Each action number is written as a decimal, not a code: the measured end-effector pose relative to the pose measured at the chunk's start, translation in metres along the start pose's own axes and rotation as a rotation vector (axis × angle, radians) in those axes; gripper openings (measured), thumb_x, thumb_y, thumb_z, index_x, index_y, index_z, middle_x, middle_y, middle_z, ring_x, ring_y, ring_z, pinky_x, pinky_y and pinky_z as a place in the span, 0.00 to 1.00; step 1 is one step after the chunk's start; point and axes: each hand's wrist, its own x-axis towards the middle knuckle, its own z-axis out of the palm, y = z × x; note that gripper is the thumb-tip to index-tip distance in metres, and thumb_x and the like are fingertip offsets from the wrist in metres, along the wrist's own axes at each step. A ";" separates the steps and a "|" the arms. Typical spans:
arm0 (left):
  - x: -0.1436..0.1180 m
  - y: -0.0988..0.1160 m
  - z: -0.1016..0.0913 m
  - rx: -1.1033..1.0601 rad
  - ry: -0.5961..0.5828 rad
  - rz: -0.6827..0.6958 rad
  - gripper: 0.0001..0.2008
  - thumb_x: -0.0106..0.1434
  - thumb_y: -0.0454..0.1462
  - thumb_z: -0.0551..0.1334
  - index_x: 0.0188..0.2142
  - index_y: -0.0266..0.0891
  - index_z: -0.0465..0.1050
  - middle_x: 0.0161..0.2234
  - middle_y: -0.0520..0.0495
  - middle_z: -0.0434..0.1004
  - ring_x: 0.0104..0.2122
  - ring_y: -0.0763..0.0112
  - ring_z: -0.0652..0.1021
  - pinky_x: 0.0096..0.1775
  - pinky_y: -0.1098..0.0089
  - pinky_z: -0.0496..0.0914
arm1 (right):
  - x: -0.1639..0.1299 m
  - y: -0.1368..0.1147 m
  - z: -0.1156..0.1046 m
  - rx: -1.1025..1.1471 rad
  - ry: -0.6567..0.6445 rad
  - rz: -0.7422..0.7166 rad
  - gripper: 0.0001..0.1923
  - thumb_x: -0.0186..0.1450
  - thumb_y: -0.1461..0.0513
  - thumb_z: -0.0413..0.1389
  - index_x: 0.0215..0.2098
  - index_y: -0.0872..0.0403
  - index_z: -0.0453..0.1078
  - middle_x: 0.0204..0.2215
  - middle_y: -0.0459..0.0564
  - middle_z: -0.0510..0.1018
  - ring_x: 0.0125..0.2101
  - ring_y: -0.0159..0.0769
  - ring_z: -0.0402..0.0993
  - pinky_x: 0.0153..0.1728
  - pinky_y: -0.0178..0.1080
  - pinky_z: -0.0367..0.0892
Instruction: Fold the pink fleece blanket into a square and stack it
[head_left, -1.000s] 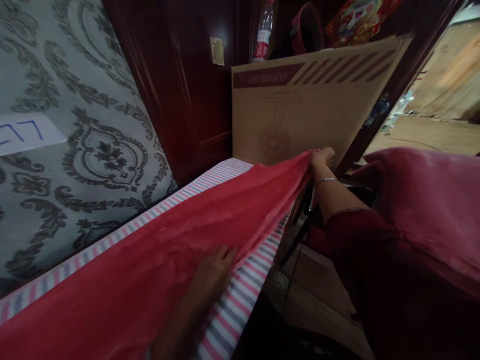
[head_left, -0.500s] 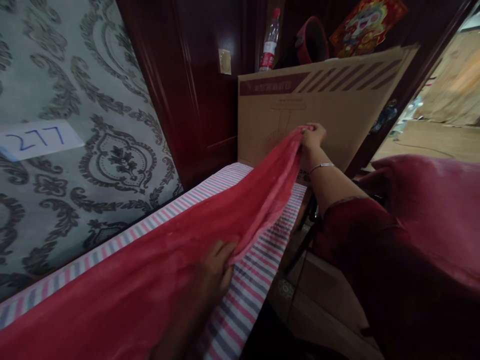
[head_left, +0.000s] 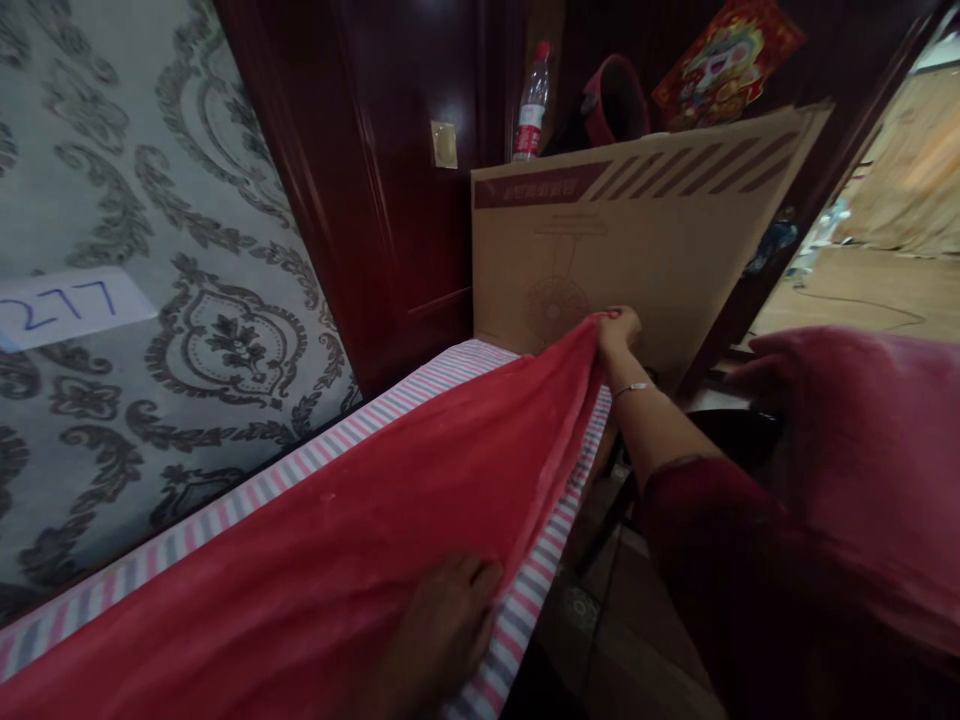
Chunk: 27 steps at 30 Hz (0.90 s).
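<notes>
1. A paper label (head_left: pixel 71 308) with the handwritten number 277 is stuck on the grey patterned wall covering (head_left: pixel 217 330) at the far left.
2. Below it runs the striped sheet (head_left: pixel 247 490) of the bed, in pink, white and grey bands, showing along the wall side and again at the near edge.
3. The red blanket (head_left: pixel 360 530) lies over the bed from the lower left corner up to the far end (its surface looks soft and plush).
4. The left hand (head_left: pixel 450 625) presses flat on the blanket near the bed's near edge, fingers spread and not clenched; it grips nothing that I can see.
5. Dark wooden panelling (head_left: pixel 390 200) stands behind the bed's far end, with a small pale plate on it.
6. A large cardboard box (head_left: pixel 637 250) leans upright just beyond the bed, and a plastic bottle (head_left: pixel 531 105) with a red cap stands behind its top edge.
7. The right hand (head_left: pixel 619 330) is closed on the blanket's far corner, holding it raised just above the sheet and close to the box; a thin bracelet (head_left: pixel 634 388) circles the wrist.
8. More pink fabric (head_left: pixel 862 470) bunches at the right, over the dark red sleeve (head_left: pixel 720 540).
</notes>
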 end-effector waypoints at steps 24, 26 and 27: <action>0.410 -0.082 -0.066 0.004 0.135 -0.390 0.21 0.67 0.45 0.59 0.53 0.35 0.74 0.57 0.34 0.76 0.57 0.55 0.75 0.52 0.65 0.69 | -0.105 0.113 0.047 0.357 0.159 0.213 0.23 0.59 0.53 0.48 0.50 0.52 0.67 0.49 0.58 0.76 0.51 0.46 0.73 0.54 0.45 0.66; 0.424 -0.078 -0.061 0.009 0.154 -0.433 0.19 0.64 0.44 0.63 0.49 0.34 0.76 0.53 0.32 0.79 0.53 0.51 0.78 0.49 0.62 0.70 | -0.104 0.109 0.043 0.379 0.157 0.169 0.23 0.59 0.54 0.49 0.51 0.52 0.67 0.50 0.57 0.76 0.52 0.46 0.72 0.54 0.45 0.65; 0.429 -0.078 -0.064 0.011 0.173 -0.448 0.17 0.63 0.42 0.64 0.47 0.33 0.77 0.50 0.32 0.80 0.50 0.51 0.79 0.47 0.62 0.70 | -0.100 0.107 0.041 0.390 0.150 0.145 0.23 0.59 0.54 0.49 0.51 0.52 0.67 0.50 0.57 0.76 0.52 0.45 0.72 0.55 0.45 0.65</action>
